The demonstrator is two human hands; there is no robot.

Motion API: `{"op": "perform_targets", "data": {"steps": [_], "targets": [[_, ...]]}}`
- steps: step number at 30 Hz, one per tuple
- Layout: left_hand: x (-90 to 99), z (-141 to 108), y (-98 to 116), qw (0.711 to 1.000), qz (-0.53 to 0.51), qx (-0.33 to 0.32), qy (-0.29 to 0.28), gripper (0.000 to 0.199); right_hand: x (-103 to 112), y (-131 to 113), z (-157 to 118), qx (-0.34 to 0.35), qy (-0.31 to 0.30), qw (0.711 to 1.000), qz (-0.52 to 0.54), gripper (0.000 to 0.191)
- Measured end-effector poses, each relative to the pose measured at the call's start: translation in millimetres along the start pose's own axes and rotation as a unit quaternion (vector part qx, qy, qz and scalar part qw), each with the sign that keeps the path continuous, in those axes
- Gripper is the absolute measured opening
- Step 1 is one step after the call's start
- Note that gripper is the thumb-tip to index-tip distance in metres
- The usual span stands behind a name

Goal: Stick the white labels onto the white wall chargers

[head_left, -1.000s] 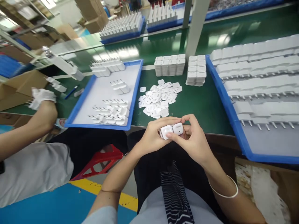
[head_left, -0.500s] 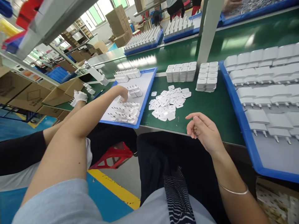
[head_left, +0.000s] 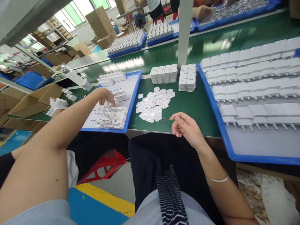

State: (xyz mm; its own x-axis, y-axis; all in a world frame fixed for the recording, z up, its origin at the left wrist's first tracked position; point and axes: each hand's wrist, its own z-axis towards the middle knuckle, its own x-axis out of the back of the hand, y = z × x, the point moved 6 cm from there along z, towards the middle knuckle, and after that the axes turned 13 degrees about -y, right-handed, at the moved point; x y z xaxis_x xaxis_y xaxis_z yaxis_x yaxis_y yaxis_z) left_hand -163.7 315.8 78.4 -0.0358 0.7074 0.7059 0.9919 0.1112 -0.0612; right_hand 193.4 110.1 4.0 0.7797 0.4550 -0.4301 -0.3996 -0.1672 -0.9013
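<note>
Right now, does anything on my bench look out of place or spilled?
No damage that I can see. The loose heap of white plates looks untidy, jumbled at all angles, while the neat stacks behind it stand squared up. One plate lies apart, off the heap's far left.

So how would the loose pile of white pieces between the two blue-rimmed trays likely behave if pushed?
The white pieces would probably scatter rather than move together, as they overlap loosely. Each looks thin and flat, so likely light and apt to slide, not roll.
</note>
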Motion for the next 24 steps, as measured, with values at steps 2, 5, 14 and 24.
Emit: {"op": "perform_targets", "data": {"steps": [2, 5, 14, 24], "targets": [[-3.1, 3, -8, 0.996, 0.002, 0.072, -0.054, 0.034, 1, 0, 0, -0.004, 0.002, 1.000, -0.005, 0.035], [-3.9, -1, -21, 0.983, -0.014, 0.136, -0.121, 0.052, 2, 0, 0, -0.005, 0.005, 1.000, -0.007, 0.033], [-24.4, -66, -89, 0.984, -0.137, 0.006, -0.116, 0.096, 4, 2, -9, -0.005, -0.001, 1.000, 0.010, 0.026], [-44.7, -79, -96, 0.998, -0.059, -0.005, -0.011, 0.081, 8, 8, -12, -0.034, -0.013, 0.999, -0.030, 0.024]]}}
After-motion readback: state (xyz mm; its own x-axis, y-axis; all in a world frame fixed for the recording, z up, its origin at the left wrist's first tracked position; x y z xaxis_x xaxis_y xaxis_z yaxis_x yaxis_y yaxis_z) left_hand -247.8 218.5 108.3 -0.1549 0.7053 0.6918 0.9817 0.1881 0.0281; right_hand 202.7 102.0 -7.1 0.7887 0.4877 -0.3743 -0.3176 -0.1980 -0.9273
